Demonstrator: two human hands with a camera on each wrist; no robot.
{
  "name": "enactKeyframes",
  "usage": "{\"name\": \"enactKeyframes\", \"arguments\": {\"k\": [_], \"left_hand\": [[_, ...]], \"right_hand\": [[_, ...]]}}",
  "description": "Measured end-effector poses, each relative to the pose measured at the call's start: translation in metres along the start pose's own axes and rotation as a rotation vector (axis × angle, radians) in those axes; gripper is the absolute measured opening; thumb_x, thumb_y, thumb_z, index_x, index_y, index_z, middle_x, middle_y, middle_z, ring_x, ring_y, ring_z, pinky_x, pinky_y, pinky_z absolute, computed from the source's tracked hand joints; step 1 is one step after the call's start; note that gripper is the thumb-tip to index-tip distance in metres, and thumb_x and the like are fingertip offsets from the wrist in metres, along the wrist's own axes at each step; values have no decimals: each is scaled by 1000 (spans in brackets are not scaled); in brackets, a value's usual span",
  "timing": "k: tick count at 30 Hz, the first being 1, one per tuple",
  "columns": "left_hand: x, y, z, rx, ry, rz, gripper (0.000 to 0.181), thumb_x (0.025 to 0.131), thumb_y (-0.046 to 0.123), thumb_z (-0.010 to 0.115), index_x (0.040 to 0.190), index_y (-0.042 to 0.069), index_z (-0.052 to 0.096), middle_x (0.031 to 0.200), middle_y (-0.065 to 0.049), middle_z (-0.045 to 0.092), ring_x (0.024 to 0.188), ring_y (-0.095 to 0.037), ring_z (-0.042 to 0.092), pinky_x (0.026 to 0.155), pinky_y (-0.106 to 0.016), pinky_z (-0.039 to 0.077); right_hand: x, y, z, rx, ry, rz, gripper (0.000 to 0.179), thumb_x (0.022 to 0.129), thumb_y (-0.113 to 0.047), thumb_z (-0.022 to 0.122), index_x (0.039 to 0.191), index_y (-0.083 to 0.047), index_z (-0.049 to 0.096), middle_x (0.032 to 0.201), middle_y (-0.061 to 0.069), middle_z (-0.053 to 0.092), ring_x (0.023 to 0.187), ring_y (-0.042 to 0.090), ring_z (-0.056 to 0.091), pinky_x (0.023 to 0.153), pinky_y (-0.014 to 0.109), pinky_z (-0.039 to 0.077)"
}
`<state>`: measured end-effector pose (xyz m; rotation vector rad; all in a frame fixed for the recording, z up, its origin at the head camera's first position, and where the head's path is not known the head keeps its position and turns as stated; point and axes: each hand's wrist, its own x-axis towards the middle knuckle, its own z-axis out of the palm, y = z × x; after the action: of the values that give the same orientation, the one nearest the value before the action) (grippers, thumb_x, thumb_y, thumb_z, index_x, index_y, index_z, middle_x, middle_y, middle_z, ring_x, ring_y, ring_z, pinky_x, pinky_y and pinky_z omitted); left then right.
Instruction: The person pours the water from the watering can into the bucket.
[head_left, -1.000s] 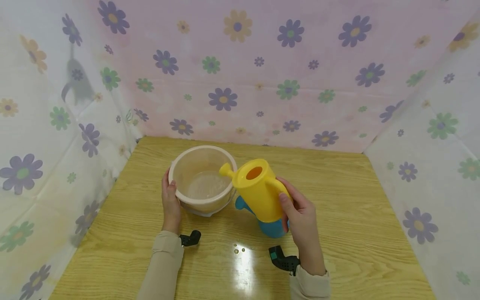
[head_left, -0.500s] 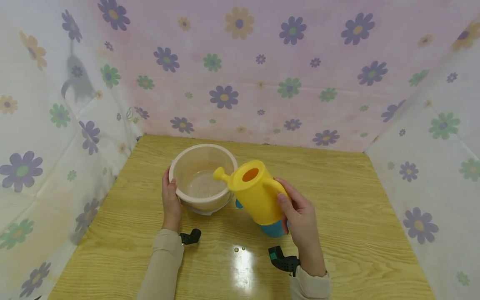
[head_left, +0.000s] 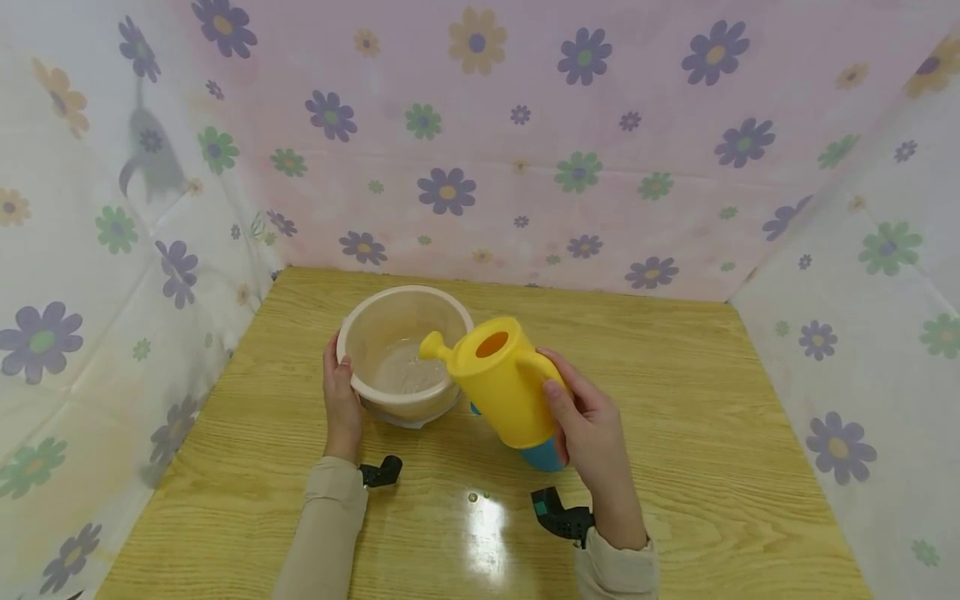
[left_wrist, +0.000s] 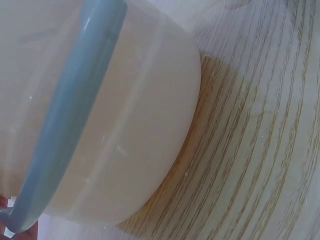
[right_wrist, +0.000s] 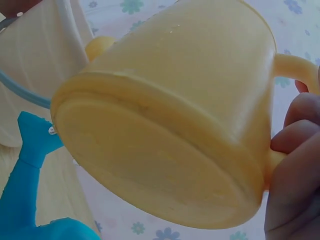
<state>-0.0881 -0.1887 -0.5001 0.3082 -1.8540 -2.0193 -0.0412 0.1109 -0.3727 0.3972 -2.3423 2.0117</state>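
My left hand (head_left: 342,408) holds a cream plastic bucket (head_left: 408,402) at its left side, thumb at the rim. The bucket's grey-blue handle (left_wrist: 75,105) hangs down along its outer wall in the left wrist view. A yellow watering can (head_left: 498,392) is raised and tilted to the left, its handle gripped by my right hand (head_left: 596,425). Its spout overlaps the bucket's opening, and rippled streaks show on the bucket's bottom. Behind and below it stands a blue watering can (right_wrist: 25,190), mostly hidden in the head view.
The wood-grain table (head_left: 720,467) reaches to flower-print cloth walls (head_left: 517,150) at the back and both sides. A few water drops (head_left: 473,497) lie on the tabletop near the front, between my forearms.
My right hand has moved the yellow watering can leftward, so its spout reaches farther over the bucket and hides more of the blue can. My left hand and the bucket stay put.
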Motion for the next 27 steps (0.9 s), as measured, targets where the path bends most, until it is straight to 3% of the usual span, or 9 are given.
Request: {"name": "enactKeyframes", "arguments": {"k": [6,13,19,27], "left_hand": [[3,-9,-2,-3,11,3,46,93,30,33,139,26,28,141,8,28,126,-15,30,102,-40,25],[-4,8,3,35,3,5,49,92,24,29,141,17,24,143,2,26,127,-20,28,102,-43,24],[2,-7,-2,15,16,-14,48,93,30,32,140,25,27,141,8,28,126,-16,29,102,-42,25],[3,-11,-2,37,18,7,49,91,37,33,139,28,27,140,10,29,125,-15,31,101,-42,25]], "right_hand": [[3,-10,0,-40,0,43,33,92,-20,47,124,-22,54,55,14,39,30,19,35,30,32,36],[6,-14,-2,-58,-9,45,33,93,-20,46,125,-22,53,55,18,40,30,22,35,31,34,36],[7,-18,0,-88,-22,23,33,93,-19,46,125,-19,53,53,14,40,29,18,35,30,32,36],[12,-21,-2,-114,-54,38,33,92,-23,47,125,-24,53,51,9,40,29,14,34,31,32,36]]}}
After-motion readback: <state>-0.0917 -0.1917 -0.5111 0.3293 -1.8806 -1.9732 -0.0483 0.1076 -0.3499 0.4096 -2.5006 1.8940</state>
